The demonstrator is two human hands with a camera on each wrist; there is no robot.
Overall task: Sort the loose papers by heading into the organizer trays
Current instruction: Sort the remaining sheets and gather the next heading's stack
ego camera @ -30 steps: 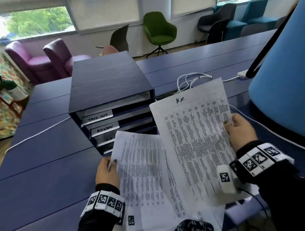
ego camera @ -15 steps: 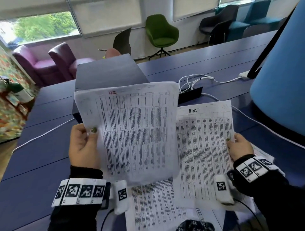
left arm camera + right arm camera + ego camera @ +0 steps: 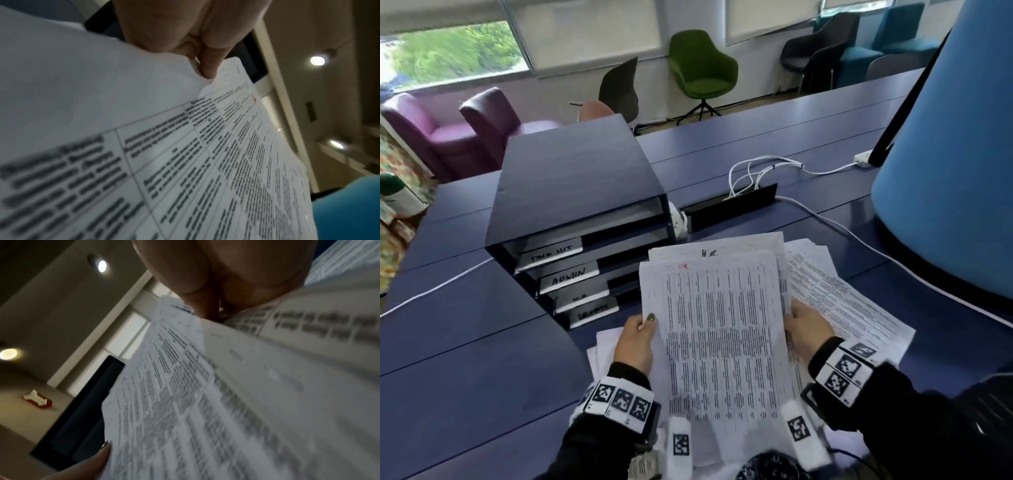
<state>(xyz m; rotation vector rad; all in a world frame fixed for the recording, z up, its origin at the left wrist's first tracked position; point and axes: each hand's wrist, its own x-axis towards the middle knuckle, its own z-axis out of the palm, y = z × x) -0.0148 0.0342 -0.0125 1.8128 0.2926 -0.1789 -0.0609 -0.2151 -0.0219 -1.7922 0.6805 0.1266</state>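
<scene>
A dark blue organizer [image 3: 571, 185] stands on the table, with white labels on its tray fronts, among them ADMIN [image 3: 568, 274] and H.R. [image 3: 580, 297]. In front of it I hold two printed sheets stacked: the top sheet [image 3: 719, 335] has a red heading, and the sheet [image 3: 709, 254] behind it is headed H.R. My left hand [image 3: 645, 325] pinches the left edge, thumb on top, with fingers [image 3: 207, 65] under the paper [image 3: 185, 162]. My right hand [image 3: 796, 315] grips the right edge. Its wrist view shows the sheets [image 3: 205, 402] from below.
More loose papers [image 3: 852, 308] lie fanned on the table under and right of my hands. A big blue lamp shade [image 3: 945, 171] looms at the right. White cables [image 3: 756, 171] and a black cable box [image 3: 729, 205] sit behind the papers. Chairs stand beyond the table.
My left hand has swung its sheet from the left over onto the H.R. sheet in my right hand. Both sheets now sit lower, in front of the organizer's trays.
</scene>
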